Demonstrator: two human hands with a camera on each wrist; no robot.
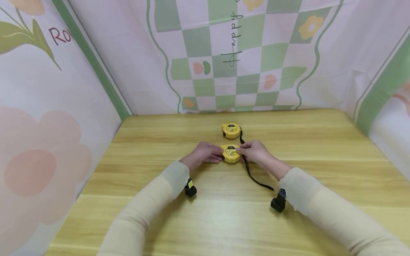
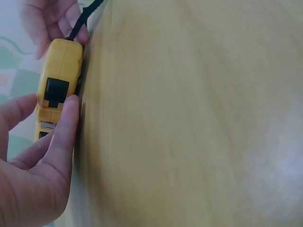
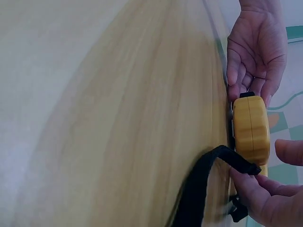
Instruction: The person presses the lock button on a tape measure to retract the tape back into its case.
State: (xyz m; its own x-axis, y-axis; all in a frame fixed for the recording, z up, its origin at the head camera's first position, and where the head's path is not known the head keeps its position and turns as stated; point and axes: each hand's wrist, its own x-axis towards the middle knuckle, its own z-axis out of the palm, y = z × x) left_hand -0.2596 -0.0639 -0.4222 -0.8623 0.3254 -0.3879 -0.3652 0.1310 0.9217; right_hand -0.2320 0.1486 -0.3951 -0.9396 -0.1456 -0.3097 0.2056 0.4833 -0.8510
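Observation:
Two yellow tape measures lie one behind the other on the wooden table. My left hand (image 1: 209, 153) is at the left side of the near tape measure (image 1: 230, 153), thumb and fingers on either side of its end. At the opposite side, my right hand (image 1: 254, 152) has its fingers by the strap end; in the right wrist view its thumb (image 3: 289, 152) stands a little apart from the yellow case. A black button (image 2: 56, 90) faces the left hand. The black wrist strap (image 1: 253, 177) trails toward me. Just behind sits the far tape measure (image 1: 231, 131), untouched.
The wooden table (image 1: 224, 213) ends at a hanging cloth (image 1: 224, 46) with green checks and flowers. Similar printed cloth (image 1: 48, 142) hangs at the left side. A small black camera (image 1: 190, 189) is on the left sleeve, another black camera (image 1: 278, 201) on the right.

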